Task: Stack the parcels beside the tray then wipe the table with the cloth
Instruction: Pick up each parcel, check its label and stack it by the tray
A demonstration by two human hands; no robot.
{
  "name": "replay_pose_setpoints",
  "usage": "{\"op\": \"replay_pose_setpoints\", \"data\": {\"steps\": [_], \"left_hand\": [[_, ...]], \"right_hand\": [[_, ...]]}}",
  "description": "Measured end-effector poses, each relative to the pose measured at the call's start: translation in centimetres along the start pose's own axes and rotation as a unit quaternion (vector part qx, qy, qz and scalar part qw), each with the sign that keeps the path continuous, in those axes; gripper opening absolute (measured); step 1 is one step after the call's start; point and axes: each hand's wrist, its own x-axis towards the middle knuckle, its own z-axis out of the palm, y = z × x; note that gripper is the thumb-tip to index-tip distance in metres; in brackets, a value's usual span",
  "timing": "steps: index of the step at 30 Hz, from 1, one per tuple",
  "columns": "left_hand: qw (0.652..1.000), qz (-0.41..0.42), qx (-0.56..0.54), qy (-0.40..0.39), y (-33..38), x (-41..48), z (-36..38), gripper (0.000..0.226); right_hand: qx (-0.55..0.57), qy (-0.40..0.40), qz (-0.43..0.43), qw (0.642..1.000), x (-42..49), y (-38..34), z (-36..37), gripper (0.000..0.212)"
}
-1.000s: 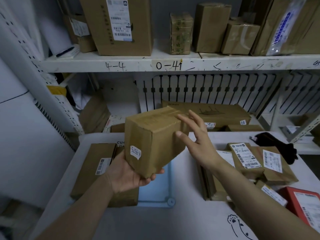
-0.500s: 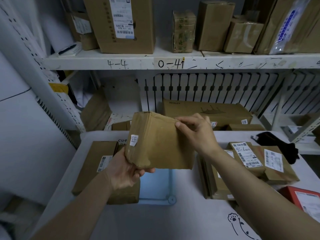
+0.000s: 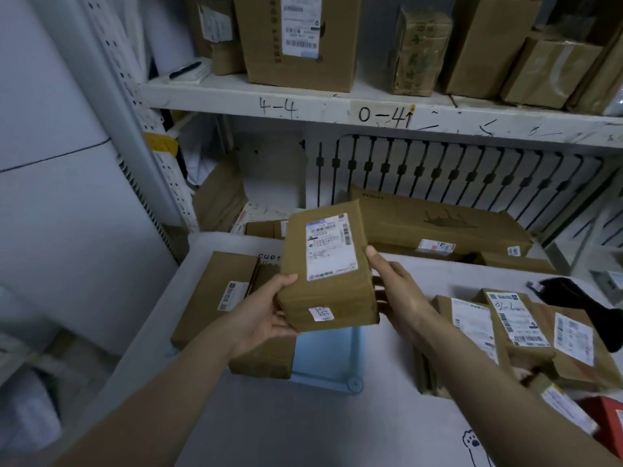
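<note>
I hold a brown cardboard parcel above the table, its white shipping label facing up. My left hand grips its near left edge from below, thumb on top. My right hand holds its right side, fingers hidden behind the box. Below the parcel lies a light blue tray, partly hidden. Left of the tray lie flat brown parcels. Several labelled parcels sit right of the tray. A black cloth lies at the table's far right.
A white table carries everything. A long flat box rests at its back edge. A white shelf above holds several cartons. A red box sits at the near right. A white wall panel stands at the left.
Both hands have turned the parcel over, so its shipping label now faces up. It has moved slightly higher and toward the back.
</note>
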Motion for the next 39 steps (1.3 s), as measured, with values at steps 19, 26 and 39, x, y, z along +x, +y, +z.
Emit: {"op": "replay_pose_setpoints", "data": {"steps": [19, 26, 39], "left_hand": [[0.899, 0.025, 0.103, 0.426, -5.5, -0.2, -14.5, 0.049], [0.923, -0.063, 0.058, 0.375, -9.8, 2.8, -19.0, 0.09], [0.935, -0.066, -0.014, 0.347, -9.1, 3.8, -17.7, 0.06]], "right_hand": [[0.061, -0.042, 0.169, 0.983, 3.8, 7.0, 9.8, 0.04], [0.033, -0.033, 0.172, 0.984, 5.6, 8.0, 12.3, 0.049], [0.061, 0.021, 0.114, 0.991, 6.0, 8.3, 11.4, 0.048]]}}
